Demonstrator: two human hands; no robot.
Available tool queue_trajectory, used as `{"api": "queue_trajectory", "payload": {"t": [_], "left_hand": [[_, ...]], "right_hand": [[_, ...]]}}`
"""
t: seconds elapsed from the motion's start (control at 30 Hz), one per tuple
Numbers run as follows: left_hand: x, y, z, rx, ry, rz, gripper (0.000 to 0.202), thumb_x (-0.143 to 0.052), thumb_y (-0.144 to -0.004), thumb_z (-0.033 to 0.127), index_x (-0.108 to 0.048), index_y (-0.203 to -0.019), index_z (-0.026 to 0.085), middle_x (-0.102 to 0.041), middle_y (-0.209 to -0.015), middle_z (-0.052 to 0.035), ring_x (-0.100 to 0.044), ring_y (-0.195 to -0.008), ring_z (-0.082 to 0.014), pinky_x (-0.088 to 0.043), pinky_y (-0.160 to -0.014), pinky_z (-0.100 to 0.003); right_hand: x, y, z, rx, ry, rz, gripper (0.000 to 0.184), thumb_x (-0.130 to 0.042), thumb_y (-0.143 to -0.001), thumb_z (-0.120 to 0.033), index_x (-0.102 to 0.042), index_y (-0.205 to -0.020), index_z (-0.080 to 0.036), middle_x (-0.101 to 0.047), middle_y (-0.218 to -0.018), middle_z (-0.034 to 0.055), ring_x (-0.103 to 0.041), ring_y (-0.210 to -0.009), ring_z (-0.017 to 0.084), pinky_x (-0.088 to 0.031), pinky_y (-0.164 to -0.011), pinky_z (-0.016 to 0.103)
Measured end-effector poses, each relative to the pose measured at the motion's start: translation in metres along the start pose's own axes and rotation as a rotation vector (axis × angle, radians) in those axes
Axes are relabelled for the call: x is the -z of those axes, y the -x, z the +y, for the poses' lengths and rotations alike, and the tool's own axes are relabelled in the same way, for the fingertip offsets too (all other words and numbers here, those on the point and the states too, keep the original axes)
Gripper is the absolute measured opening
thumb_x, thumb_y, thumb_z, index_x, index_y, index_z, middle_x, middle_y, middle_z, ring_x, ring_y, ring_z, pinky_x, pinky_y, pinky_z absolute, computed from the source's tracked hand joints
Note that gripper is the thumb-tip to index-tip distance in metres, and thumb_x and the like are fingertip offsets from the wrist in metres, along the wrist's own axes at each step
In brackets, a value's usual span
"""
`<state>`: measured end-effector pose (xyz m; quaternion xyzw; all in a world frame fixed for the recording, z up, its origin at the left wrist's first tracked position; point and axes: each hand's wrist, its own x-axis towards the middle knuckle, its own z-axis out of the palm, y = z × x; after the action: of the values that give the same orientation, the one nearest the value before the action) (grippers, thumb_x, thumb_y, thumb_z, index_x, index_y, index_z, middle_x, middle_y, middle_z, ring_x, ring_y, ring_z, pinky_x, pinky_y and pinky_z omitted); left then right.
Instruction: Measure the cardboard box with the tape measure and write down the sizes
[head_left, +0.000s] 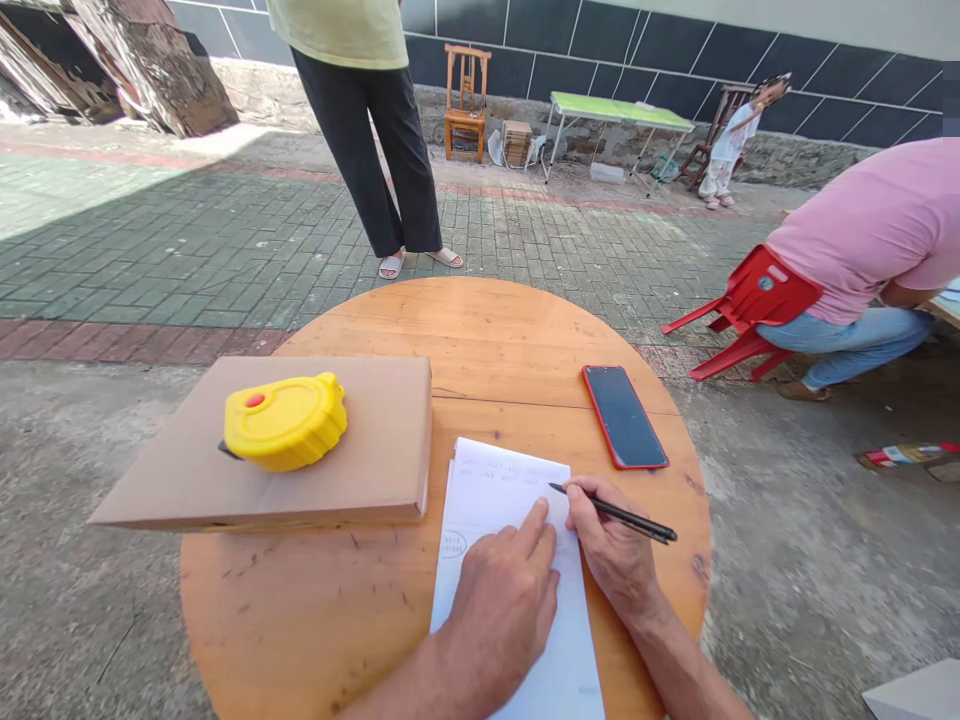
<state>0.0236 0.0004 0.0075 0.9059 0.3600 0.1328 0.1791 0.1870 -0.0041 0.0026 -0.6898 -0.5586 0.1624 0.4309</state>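
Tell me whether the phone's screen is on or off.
Off, it appears: the phone's screen faces up and is dark, with nothing lit.

The location is an open-air paved area beside a building; I cannot tell whether it is a yard or a roadside. Ground surface: green-grey paving bricks, a reddish brick band and bare concrete. Building side: dark wall tiles above a rough base. Lighting: sunlight falls directly on the paving. Furniture: a round wooden worktop, a red plastic chair and a wooden chair.
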Motion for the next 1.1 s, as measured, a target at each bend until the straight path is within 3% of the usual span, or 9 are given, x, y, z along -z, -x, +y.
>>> {"api": "queue_trajectory", "payload": {"t": [0.9,1.1], "left_hand": [[0.0027,-0.0011,-0.0004,0.010,0.025,-0.027,0.033,-0.047,-0.087,0.016,-0.056,-0.119,0.018,-0.051,-0.144,-0.0078,-0.068,-0.094,-0.0254,-0.060,-0.075,-0.044],[0.0044,-0.0007,0.0008,0.019,0.025,-0.036,0.034,-0.047,-0.087,0.016,-0.056,-0.120,0.019,-0.050,-0.145,-0.0064,-0.068,-0.093,-0.0248,-0.060,-0.073,-0.043]], "right_hand": [[0.0002,-0.0027,-0.0036,-0.001,0.040,-0.037,0.023,-0.049,-0.092,-0.032,-0.063,-0.077,-0.020,-0.058,-0.058,-0.0019,-0.055,-0.053,0.015,-0.047,-0.056,0.027],[0.0010,0.0022,0.0013,-0.083,-0.056,0.032,0.022,-0.051,-0.092,-0.034,-0.062,-0.079,-0.021,-0.058,-0.056,-0.0030,-0.055,-0.050,0.014,-0.048,-0.054,0.026]]}}
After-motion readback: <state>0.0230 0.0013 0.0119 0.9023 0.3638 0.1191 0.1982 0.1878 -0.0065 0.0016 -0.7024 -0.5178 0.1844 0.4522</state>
